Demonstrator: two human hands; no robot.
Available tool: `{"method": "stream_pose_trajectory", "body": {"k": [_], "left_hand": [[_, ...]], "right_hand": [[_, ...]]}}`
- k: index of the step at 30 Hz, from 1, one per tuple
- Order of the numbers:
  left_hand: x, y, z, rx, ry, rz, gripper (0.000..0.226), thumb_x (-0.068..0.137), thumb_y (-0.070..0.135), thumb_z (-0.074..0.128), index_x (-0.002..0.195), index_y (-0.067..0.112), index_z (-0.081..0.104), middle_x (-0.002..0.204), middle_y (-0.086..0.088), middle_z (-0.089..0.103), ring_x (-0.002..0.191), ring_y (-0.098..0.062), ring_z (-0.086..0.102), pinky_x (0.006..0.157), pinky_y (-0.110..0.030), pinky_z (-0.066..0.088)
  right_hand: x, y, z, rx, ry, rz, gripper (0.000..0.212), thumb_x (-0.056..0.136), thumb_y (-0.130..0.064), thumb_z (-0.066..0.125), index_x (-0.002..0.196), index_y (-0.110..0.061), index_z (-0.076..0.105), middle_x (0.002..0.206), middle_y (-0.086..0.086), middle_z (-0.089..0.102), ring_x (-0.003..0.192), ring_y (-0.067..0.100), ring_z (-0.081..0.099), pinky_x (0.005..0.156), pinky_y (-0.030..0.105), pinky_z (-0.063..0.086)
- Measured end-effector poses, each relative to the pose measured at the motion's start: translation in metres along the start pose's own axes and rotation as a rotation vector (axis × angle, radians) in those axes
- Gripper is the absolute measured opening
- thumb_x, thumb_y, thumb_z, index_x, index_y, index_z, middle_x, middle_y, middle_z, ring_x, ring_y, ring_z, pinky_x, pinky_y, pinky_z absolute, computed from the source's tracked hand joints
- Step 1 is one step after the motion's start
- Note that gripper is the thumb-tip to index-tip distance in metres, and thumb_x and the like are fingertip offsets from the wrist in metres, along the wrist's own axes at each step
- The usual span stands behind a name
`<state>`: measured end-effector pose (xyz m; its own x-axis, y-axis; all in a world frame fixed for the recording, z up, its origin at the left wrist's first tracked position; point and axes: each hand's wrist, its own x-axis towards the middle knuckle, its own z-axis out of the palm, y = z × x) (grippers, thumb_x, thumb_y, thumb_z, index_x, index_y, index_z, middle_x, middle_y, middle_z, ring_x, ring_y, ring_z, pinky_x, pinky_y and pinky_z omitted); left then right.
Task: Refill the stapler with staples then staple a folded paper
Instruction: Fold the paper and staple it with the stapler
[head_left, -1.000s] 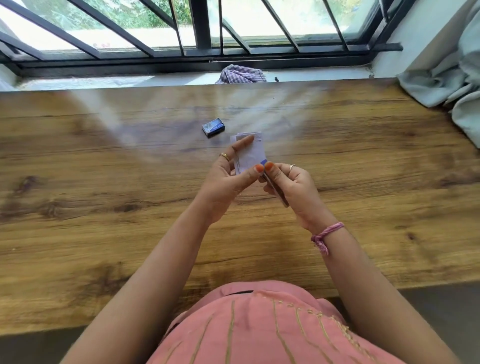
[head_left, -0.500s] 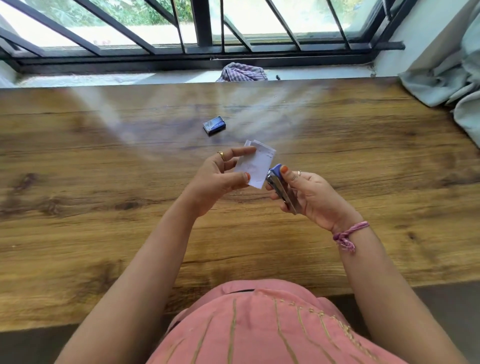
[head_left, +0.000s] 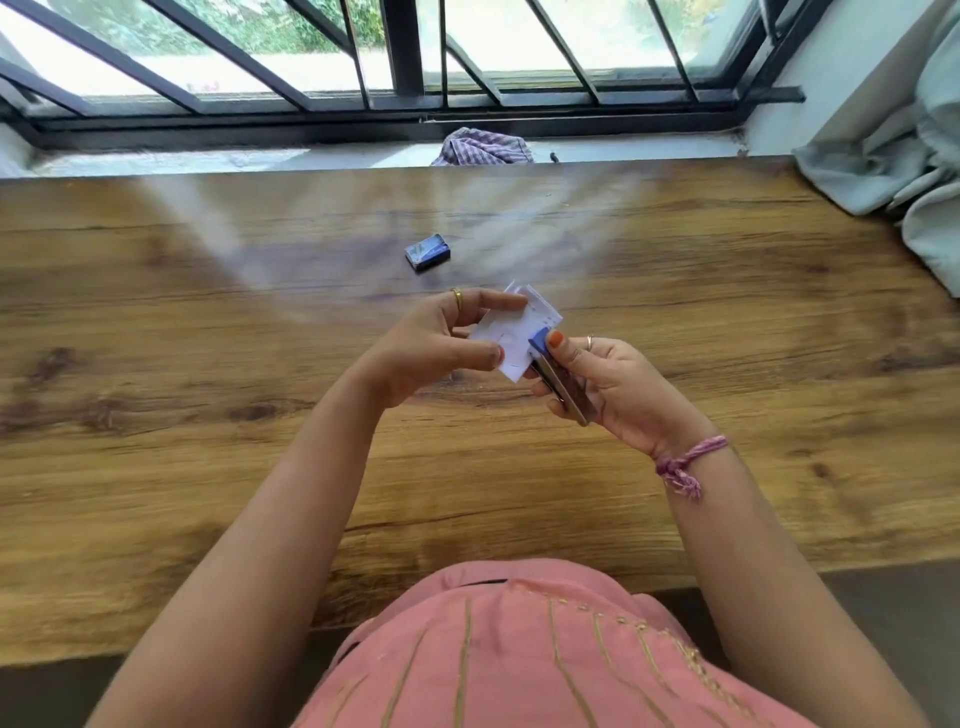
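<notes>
- One folded paper (head_left: 511, 340) is pinched in the left hand (head_left: 441, 348).
- One stapler (head_left: 558, 382) is gripped in the right hand (head_left: 618, 392), touching the paper.
- One staple box (head_left: 427, 251) is seen beyond both grips.

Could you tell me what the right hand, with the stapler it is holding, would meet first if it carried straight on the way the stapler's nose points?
Probably the folded paper: the stapler in the right hand points up-left, its blue nose at the paper's right edge, possibly already touching.
</notes>
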<state>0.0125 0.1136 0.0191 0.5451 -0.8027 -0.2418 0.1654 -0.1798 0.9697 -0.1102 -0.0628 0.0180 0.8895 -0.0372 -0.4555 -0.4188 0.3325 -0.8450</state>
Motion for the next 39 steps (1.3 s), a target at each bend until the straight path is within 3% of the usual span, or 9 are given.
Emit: {"method": "stream_pose_trajectory", "body": {"k": [7,10,13,19,25,30,34,37,39], "left_hand": [[0.003,-0.004,0.006,-0.125,0.01,0.086,0.063,0.081,0.007,0.068,0.135,0.033,0.046,0.115,-0.016,0.064,0.097,-0.028,0.066,0.085,-0.039,0.055],[0.004,-0.008,0.016,-0.31,0.137,-0.001,0.047,0.086,0.032,0.064,0.128,0.016,0.049,0.104,-0.005,0.07,0.094,-0.02,0.069,0.078,-0.03,0.055],[0.004,-0.014,0.028,-0.272,0.125,-0.092,0.046,0.084,0.044,0.064,0.11,0.006,0.062,0.099,-0.005,0.072,0.09,-0.017,0.069,0.078,-0.028,0.055],[0.005,-0.023,0.049,-0.349,0.334,-0.076,0.044,0.063,0.037,0.083,0.094,0.009,0.071,0.089,-0.007,0.075,0.084,-0.02,0.071,0.079,-0.032,0.056],[0.006,-0.026,0.051,-0.353,0.399,-0.078,0.044,0.067,0.032,0.082,0.098,0.002,0.071,0.092,-0.01,0.075,0.086,-0.021,0.071,0.083,-0.036,0.056],[0.006,-0.024,0.054,-0.353,0.487,-0.091,0.036,0.073,0.026,0.081,0.096,0.0,0.071,0.092,-0.015,0.071,0.085,-0.024,0.067,0.09,-0.041,0.055],[0.007,-0.021,0.051,-0.364,0.483,-0.101,0.042,0.073,0.024,0.081,0.102,-0.004,0.068,0.097,-0.019,0.07,0.09,-0.028,0.066,0.09,-0.041,0.055],[0.006,-0.021,0.049,-0.38,0.467,-0.124,0.042,0.074,0.023,0.08,0.104,-0.003,0.068,0.103,-0.02,0.071,0.096,-0.03,0.067,0.089,-0.038,0.055],[0.005,-0.022,0.043,-0.399,0.414,-0.144,0.038,0.074,0.022,0.08,0.102,0.0,0.069,0.099,-0.015,0.073,0.094,-0.026,0.069,0.084,-0.033,0.057]], "right_hand": [[-0.001,0.001,0.003,-0.015,0.08,-0.057,0.033,0.079,-0.043,0.065,0.086,-0.012,0.074,0.082,0.005,0.073,0.068,0.01,0.067,0.057,0.02,0.054],[0.0,0.002,0.005,-0.015,0.125,-0.089,0.032,0.08,-0.043,0.064,0.085,-0.013,0.074,0.079,0.003,0.072,0.068,0.009,0.066,0.057,0.02,0.053],[0.003,0.005,0.008,-0.022,0.158,-0.114,0.031,0.079,-0.046,0.064,0.085,-0.017,0.075,0.082,0.005,0.073,0.069,0.009,0.066,0.057,0.019,0.051],[0.009,0.012,0.015,-0.058,0.214,-0.13,0.029,0.082,-0.046,0.062,0.084,-0.02,0.075,0.069,0.001,0.071,0.069,0.018,0.058,0.057,0.025,0.04],[0.012,0.014,0.017,-0.073,0.222,-0.157,0.024,0.087,-0.037,0.059,0.09,-0.016,0.069,0.066,-0.004,0.069,0.058,0.0,0.06,0.051,0.011,0.043],[0.018,0.015,0.021,-0.145,0.232,-0.165,0.03,0.096,-0.03,0.053,0.1,-0.004,0.067,0.077,-0.002,0.072,0.061,0.003,0.059,0.062,0.022,0.043],[0.02,0.017,0.023,-0.082,0.242,-0.209,0.023,0.096,-0.025,0.054,0.093,-0.006,0.066,0.071,-0.005,0.071,0.058,0.003,0.057,0.059,0.014,0.047],[0.021,0.019,0.025,-0.072,0.263,-0.207,0.026,0.095,-0.026,0.056,0.096,-0.002,0.066,0.076,0.0,0.07,0.059,0.005,0.056,0.06,0.014,0.048],[0.021,0.019,0.024,-0.088,0.261,-0.199,0.024,0.092,-0.032,0.058,0.091,-0.009,0.068,0.074,-0.002,0.071,0.059,0.004,0.057,0.06,0.016,0.046]]}}
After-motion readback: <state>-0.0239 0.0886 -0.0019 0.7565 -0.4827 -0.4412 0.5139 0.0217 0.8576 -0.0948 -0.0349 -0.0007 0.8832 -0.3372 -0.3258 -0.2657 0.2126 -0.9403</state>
